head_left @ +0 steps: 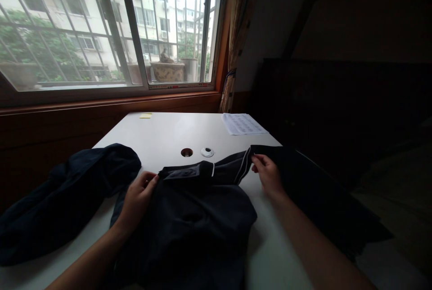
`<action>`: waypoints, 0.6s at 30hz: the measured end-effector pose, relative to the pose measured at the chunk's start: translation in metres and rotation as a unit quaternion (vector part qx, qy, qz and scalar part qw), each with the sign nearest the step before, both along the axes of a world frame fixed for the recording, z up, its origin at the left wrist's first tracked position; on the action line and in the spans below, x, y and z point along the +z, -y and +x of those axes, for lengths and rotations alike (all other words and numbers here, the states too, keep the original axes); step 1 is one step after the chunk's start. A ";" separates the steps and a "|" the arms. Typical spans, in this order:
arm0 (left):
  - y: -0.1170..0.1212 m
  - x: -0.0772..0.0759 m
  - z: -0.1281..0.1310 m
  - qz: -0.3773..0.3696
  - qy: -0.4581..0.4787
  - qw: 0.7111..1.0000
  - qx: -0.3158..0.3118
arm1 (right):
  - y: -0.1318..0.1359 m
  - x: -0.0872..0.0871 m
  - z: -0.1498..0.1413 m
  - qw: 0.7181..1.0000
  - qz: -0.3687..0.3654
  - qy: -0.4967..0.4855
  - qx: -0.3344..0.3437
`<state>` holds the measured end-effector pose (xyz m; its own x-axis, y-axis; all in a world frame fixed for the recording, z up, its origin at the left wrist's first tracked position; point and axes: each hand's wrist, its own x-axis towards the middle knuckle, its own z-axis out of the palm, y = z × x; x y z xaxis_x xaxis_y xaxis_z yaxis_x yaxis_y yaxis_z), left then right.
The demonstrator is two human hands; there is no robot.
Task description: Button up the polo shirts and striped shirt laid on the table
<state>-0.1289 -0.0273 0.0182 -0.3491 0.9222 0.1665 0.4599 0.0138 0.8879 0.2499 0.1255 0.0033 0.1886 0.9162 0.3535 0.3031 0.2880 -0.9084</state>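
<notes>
A dark navy garment (pixel 199 218) lies across the near part of the white table, with a thin white trim line along its opened upper edge. My left hand (pixel 137 198) pinches the left end of that edge between thumb and fingers. At the right end, my right hand (pixel 270 176) pinches the edge beside the white trim. The edge stretches between both hands, showing a greyish inner panel. Dark cloth (pixel 74 186) is bunched to the left, and more dark cloth (pixel 317 186) spreads off to the right; whether these join the garment I cannot tell.
On the white table (pixel 172 130), a round hole (pixel 186 152) and a white round cap (pixel 207 151) lie just beyond the garment. Printed sheets (pixel 243 123) rest at the far right, a yellow note (pixel 146 115) at the far left. A barred window stands behind.
</notes>
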 end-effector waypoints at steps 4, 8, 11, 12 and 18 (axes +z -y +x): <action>-0.004 0.003 -0.018 0.017 0.016 0.996 0.088 | 0.004 -0.001 -0.008 0.999 0.021 -0.031 0.011; -0.009 0.004 -0.041 0.031 0.069 0.984 0.160 | 0.027 0.010 -0.027 0.990 0.056 0.076 0.102; -0.008 0.008 -0.049 0.026 0.097 0.976 0.193 | 0.052 0.020 -0.044 0.946 0.101 0.168 0.258; -0.008 0.010 -0.050 0.022 0.101 0.974 0.202 | 0.061 0.022 -0.050 0.921 0.099 0.190 0.325; -0.005 0.022 -0.059 0.023 0.120 0.961 0.249 | 0.096 0.022 -0.077 0.820 0.050 0.321 0.471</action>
<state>-0.1878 -0.0226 0.0407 -0.7788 0.6241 0.0628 0.1886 0.1375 0.9724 0.1731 0.0293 0.0251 -0.8407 0.5092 0.1844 0.3106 0.7323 -0.6060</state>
